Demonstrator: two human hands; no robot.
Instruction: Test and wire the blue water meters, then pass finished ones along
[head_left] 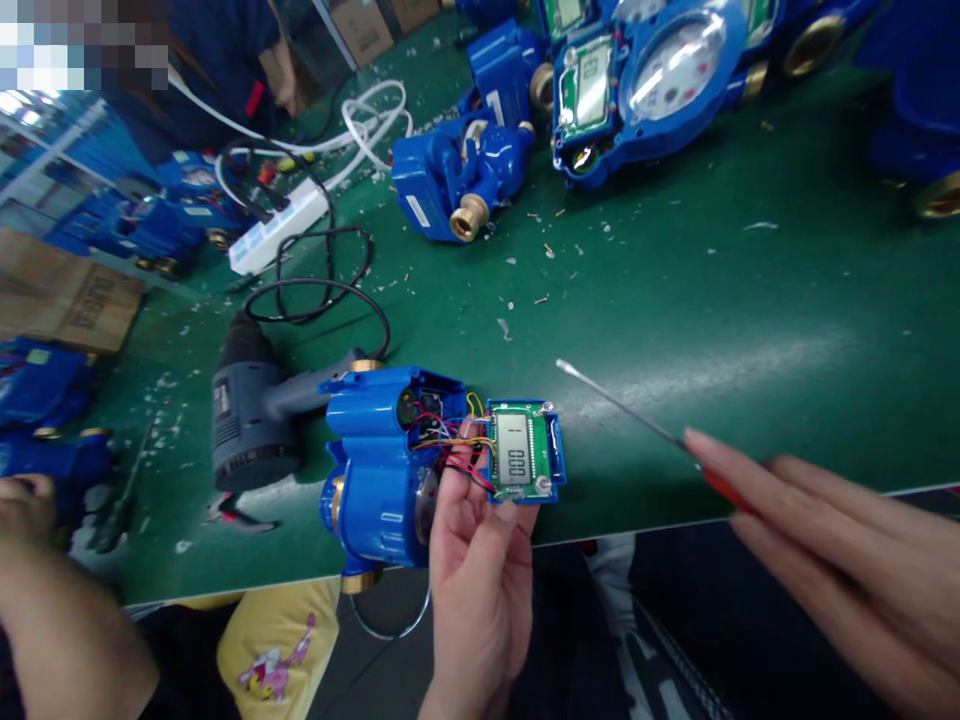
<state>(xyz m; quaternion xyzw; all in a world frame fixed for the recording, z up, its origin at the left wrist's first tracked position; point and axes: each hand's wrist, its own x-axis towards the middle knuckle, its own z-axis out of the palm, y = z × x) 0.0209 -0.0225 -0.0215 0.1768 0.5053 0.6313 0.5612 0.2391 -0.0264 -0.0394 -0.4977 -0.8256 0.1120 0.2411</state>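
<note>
At the far left edge, a co-worker's hand (26,505) rests beside a blue meter housing (45,385). Up and left of the grip, a cardboard box (67,290) sits by the bench, and a white power strip (277,230) lies among black cables and a white hose (375,120). Directly left of the grip, a grey heat gun (244,410) lies on the green bench mat (675,300), its handle running just behind the held meter. Pale plastic flecks dot the smooth mat. Below the grip hangs yellow cloth with a pink cartoon print (274,650).

The left hand (480,590) holds a glossy blue water meter (367,470) in the air above the bench edge, its fingers (457,500) closed up against the meter's open side. Red, yellow and dark wires spill from the open plastic casing to a green circuit board (521,450), which sits just right of the fingers in a blue frame. Its LCD (511,450) shows zeros, and a brass end fitting (360,578) caps the meter's lower end.

To the right, the right hand (840,570) has its fingers pressed together around a red-handled screwdriver (622,410). The thin steel shaft points up and left, its tip near the board but not touching it. Above the grip, more blue water meters (465,170) lie on the mat, one with a round glass dial (675,70).
</note>
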